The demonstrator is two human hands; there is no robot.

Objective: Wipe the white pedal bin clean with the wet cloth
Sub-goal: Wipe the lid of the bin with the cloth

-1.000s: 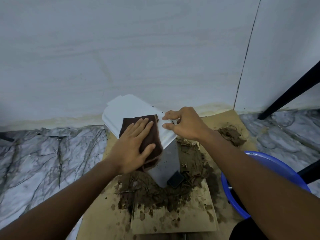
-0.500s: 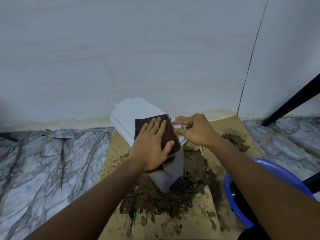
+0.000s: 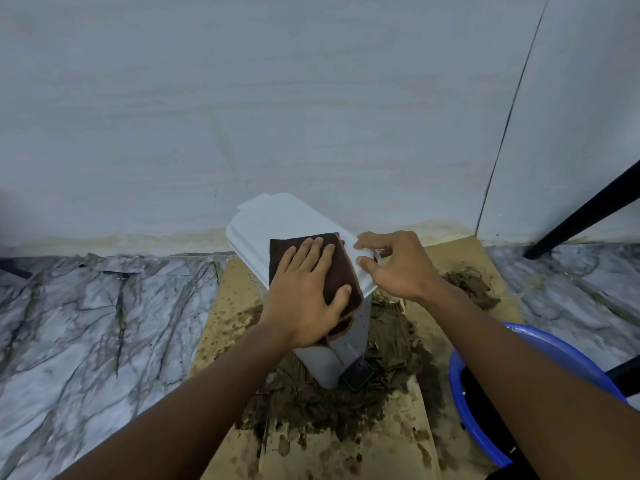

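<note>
While the left hand [image 3: 304,296] lies flat, fingers straight, pressing the dark brown wet cloth [image 3: 341,268] onto the lid of the white plastic pedal bin [image 3: 277,220], the right hand [image 3: 398,268] just beside it pinches the lid's edge. Below both hands, the bin stands on mud-smeared brown cardboard [image 3: 225,306].

Cloth [image 3: 337,268] atop bin [image 3: 277,223]; basin [image 3: 540,344] to its right.

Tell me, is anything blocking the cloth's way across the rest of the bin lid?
Nothing lies on the bare lid beyond the cloth. Only the right hand, gripping the lid's right edge, sits beside it.
</note>
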